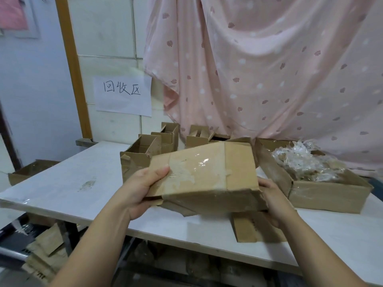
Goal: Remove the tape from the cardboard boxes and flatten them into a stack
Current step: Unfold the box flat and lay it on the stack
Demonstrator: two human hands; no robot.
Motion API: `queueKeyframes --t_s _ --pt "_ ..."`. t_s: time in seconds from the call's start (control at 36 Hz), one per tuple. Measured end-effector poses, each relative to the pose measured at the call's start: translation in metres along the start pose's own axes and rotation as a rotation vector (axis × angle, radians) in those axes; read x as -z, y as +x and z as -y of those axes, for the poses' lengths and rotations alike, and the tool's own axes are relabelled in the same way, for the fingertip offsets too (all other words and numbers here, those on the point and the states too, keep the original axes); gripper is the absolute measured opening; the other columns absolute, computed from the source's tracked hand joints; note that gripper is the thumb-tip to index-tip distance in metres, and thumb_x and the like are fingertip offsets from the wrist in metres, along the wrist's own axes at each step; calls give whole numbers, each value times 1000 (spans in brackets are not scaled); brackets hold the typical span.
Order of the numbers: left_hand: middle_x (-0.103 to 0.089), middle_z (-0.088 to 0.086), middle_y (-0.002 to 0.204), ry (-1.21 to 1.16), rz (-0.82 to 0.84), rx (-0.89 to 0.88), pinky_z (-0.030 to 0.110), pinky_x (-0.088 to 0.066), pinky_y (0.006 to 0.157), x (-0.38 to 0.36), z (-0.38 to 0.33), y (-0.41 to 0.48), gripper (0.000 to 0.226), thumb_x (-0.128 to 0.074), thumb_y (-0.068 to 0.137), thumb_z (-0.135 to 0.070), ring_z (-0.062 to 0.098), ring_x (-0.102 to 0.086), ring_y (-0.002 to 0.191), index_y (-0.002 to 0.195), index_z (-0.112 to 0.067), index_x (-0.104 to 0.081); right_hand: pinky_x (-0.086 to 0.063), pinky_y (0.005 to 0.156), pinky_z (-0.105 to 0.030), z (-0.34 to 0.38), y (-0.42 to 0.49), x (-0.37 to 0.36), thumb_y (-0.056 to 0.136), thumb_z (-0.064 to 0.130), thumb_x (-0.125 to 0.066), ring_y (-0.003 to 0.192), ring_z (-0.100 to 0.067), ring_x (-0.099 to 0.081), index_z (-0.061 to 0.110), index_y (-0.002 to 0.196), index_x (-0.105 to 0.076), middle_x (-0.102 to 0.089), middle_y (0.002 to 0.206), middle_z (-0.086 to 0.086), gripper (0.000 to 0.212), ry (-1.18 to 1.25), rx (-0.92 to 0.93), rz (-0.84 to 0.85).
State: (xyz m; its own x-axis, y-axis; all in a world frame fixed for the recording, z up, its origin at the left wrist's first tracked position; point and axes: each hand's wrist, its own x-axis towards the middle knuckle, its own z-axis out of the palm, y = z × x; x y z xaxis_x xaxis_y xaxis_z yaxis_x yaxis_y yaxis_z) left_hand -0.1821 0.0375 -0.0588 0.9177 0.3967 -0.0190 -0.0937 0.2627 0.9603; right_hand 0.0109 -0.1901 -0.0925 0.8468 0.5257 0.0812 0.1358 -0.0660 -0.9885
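Note:
A worn cardboard box [207, 175] with shiny clear tape across its top face is held tilted above the white table [62, 187]. My left hand [141, 187] grips its left edge, thumb on top and fingers underneath. My right hand [273, 201] holds the box's right lower corner, fingers curled round it. A flattened cardboard piece [246, 228] lies on the table under the box.
Several open cardboard boxes [149, 150] stand at the back of the table. A shallow box [323, 193] at the right holds a heap of crumpled clear tape [304, 162]. Cardboard scraps [47, 251] lie on the floor at left. A pink curtain hangs behind.

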Motion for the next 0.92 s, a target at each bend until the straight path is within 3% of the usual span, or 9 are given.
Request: queueKeyframes --t_s 0.11,0.19,0.25,0.31,0.39,0.5,0.58,0.83,0.92 --pt "-69 13 110 -229 135 -61 33 -59 68 2 2 0 79 -88 42 -53 25 -70 91 107 -11 -72 -52 56 -26 -1 -7 0 93 -3 -41 63 -17 -64 18 66 -70 -68 66 0 45 130 -53 27" --pt "-55 15 134 -341 302 -154 44 -46 99 1 7 2 91 -77 54 -65 29 -54 123 126 -12 -61 -50 65 -31 -6 -7 -6 84 11 -66 71 -30 -56 3 76 -53 -52 83 -23 17 330 -197 29" --pt "-48 17 141 -365 393 -214 49 -38 105 -1 11 4 94 -71 60 -68 32 -47 129 133 -11 -54 -49 67 -38 -16 -1 -2 54 22 -88 76 -31 -49 8 87 -51 -42 88 -24 51 392 -297 38" --pt "-51 17 138 -245 429 -255 48 -41 104 -5 14 4 99 -67 59 -72 31 -49 127 134 -10 -51 -52 52 -31 -13 -3 -2 69 20 -74 65 -26 -50 10 77 -50 -47 74 -19 28 515 -393 27" --pt "-61 11 128 138 336 -276 41 -44 103 -13 17 2 95 -66 58 -76 25 -56 119 128 -13 -57 -52 41 -28 -12 -4 -2 93 21 -49 47 -23 -61 8 73 -55 -61 57 -11 25 676 -504 -39" --pt "-67 -11 113 549 231 -266 21 -51 85 -21 20 -1 59 -64 66 -60 7 -62 105 115 -29 -60 -46 31 -20 -5 -8 -7 80 23 -55 41 -23 -62 5 77 -58 -64 57 -13 19 799 -568 1" --pt "-61 -19 117 728 154 -297 17 -46 89 -31 23 -2 43 -63 75 -61 -4 -58 106 113 -44 -52 -44 30 -18 -5 -6 -6 85 27 -53 40 -24 -61 2 76 -60 -64 59 -16 27 842 -600 30" --pt "-70 -17 95 571 -131 -322 20 -51 79 -50 33 6 7 -56 92 -35 6 -66 95 93 -35 -63 -57 49 -30 -9 -3 -1 96 11 -42 56 -25 -69 3 88 -61 -70 70 -16 23 739 -443 56" --pt "-67 -11 115 314 -93 -152 34 -43 102 -50 37 8 63 -50 73 -73 13 -59 114 117 -29 -62 -58 50 -31 -13 -2 3 94 5 -42 60 -24 -70 2 91 -61 -70 74 -16 20 717 -397 96"
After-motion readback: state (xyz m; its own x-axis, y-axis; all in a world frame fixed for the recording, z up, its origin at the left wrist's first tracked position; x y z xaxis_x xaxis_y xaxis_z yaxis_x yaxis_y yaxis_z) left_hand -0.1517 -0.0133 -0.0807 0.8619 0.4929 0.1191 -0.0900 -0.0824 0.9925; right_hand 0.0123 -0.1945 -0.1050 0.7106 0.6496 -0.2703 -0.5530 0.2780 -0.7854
